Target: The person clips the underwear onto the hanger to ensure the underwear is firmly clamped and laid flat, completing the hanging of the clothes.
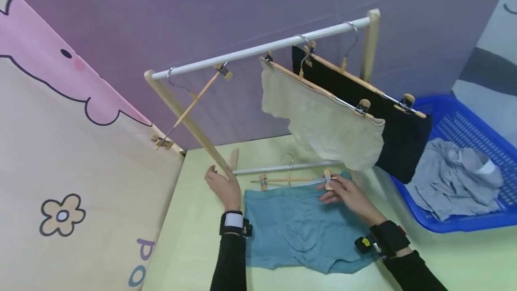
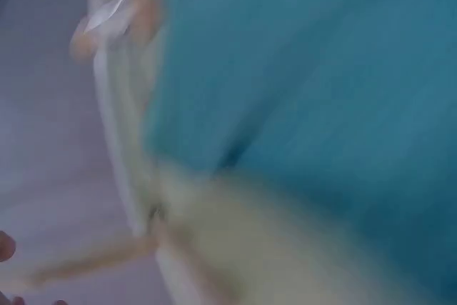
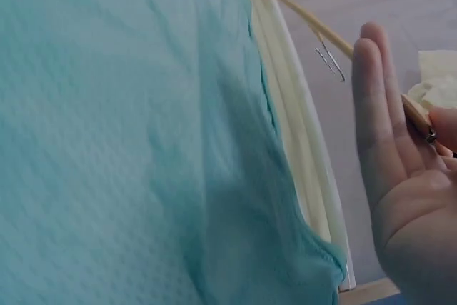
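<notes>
Teal boxer briefs point(image 1: 299, 228) lie spread flat, waistband toward the rack. Just above the waistband is a wooden clip hanger point(image 1: 296, 179) with its hook pointing away. My right hand point(image 1: 343, 194) pinches this hanger at its right clip point(image 1: 328, 179); in the right wrist view the thumb and fingers meet at the clip end of the hanger point(image 3: 335, 38). My left hand point(image 1: 224, 187) is by the foot of the rack's left post, fingers loosely bent and holding nothing. The left wrist view is blurred, with the teal briefs point(image 2: 307, 91) filling much of it.
A rack with a white rail point(image 1: 258, 50) carries an unloaded clip hanger point(image 1: 195, 102) at left, and cream briefs point(image 1: 323, 116) and a black garment point(image 1: 404, 143) on clip hangers at right. A blue basket point(image 1: 444, 226) holds grey clothing point(image 1: 452, 178).
</notes>
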`<state>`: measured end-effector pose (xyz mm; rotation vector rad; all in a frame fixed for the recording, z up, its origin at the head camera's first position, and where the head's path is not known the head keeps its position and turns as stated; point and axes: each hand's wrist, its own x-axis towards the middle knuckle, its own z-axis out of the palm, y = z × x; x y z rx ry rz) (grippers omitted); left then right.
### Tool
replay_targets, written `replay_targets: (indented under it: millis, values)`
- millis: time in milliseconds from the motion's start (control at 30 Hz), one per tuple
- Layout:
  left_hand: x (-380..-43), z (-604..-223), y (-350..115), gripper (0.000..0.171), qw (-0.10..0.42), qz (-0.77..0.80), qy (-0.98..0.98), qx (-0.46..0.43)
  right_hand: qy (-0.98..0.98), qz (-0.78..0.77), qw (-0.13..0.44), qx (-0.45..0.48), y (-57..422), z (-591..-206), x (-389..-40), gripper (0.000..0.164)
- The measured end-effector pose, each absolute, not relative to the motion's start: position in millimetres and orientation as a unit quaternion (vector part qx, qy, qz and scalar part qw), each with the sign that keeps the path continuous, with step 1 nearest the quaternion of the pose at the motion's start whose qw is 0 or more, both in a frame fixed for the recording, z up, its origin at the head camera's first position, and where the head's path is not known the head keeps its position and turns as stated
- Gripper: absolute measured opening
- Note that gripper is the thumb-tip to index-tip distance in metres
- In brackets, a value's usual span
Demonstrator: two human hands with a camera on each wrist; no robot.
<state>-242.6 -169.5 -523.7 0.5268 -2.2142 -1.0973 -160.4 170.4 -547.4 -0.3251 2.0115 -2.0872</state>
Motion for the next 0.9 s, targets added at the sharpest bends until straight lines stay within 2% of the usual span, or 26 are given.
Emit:
replay_targets:
  millis: [67,167,300,433,533,633,733,900]
  values:
    - [-232.2,-533.3,-147.9,0.035,0.304,-0.401,-0.845,0.181,0.702,-0.697,0.104,-0.101,173.8,-547.8,-164.0,0.048]
    - [-221.9,-537.6,-113.2,0.027,0.247,-0.404,-0.875,0.100,0.729,-0.672,0.076,-0.101,179.9,-549.1,-171.2,0.043]
    - [-219.7,-530.8,-68.9,0.019,0.107,-0.416,-0.902,-0.049,0.767,-0.631,0.046,-0.107,187.0,-550.8,-181.6,0.038]
    - [-229.4,-523.5,-32.8,0.029,-0.031,-0.391,-0.906,-0.161,0.796,-0.596,0.046,-0.097,188.6,-552.7,-188.8,0.041]
    - [-241.6,-522.2,-13.7,0.039,-0.106,-0.374,-0.893,-0.227,0.810,-0.579,0.042,-0.082,186.2,-553.6,-191.6,0.037]
    - [-253.6,-524.4,-1.5,0.040,-0.169,-0.380,-0.864,-0.284,0.818,-0.569,0.027,-0.079,183.6,-553.2,-192.5,0.031]
    - [-261.5,-527.6,4.4,0.039,-0.207,-0.384,-0.842,-0.316,0.821,-0.564,0.012,-0.083,182.2,-553.4,-192.3,0.027]
    - [-266.7,-531.4,10.1,0.038,-0.205,-0.381,-0.844,-0.318,0.835,-0.544,-0.007,-0.084,185.0,-554.7,-189.8,0.024]
